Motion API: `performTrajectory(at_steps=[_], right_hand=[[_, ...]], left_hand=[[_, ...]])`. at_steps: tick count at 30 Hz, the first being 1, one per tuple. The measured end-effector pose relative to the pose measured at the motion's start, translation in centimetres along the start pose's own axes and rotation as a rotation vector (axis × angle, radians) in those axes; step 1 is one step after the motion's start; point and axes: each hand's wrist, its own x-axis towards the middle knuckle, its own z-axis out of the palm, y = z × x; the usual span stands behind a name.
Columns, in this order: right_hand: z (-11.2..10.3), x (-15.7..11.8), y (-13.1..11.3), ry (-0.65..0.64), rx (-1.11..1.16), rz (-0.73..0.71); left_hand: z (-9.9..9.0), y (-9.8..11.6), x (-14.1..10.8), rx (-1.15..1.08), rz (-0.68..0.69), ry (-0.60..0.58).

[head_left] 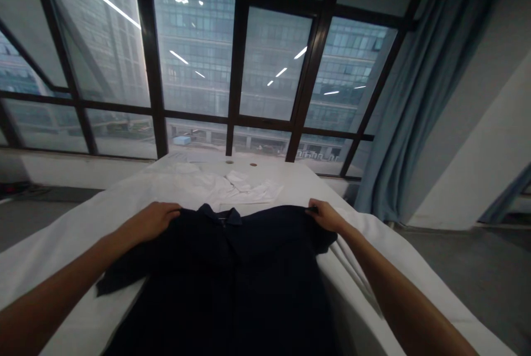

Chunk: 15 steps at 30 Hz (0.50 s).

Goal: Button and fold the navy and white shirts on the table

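Note:
A dark navy short-sleeved shirt (240, 284) with a collar is spread out between my two hands, its front towards me. My left hand (155, 220) pinches the shoulder seam at the left of the collar. On the other side, my right hand (326, 215) grips the opposite shoulder near the top of the sleeve. Both sleeves hang down at the sides. The shirt's lower part runs out of the bottom of the view, and its folds are hard to make out in the dark cloth.
Below lies a table under a white cloth (373, 234), with crumpled white material (236, 184) towards its far end. Large dark-framed windows (271, 66) stand behind it. A blue-grey curtain (406, 118) hangs at the right beside a white pillar (468, 140).

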Motion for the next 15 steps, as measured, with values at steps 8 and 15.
performTrajectory(at_steps=[8, 15], right_hand=[[-2.7, 3.0, 1.6, 0.311, -0.209, 0.439], [3.0, 0.6, -2.8, 0.129, -0.285, 0.341]], left_hand=[[-0.6, 3.2, 13.2, 0.268, -0.068, 0.281], [7.8, 2.1, 11.8, 0.214, -0.183, 0.051]])
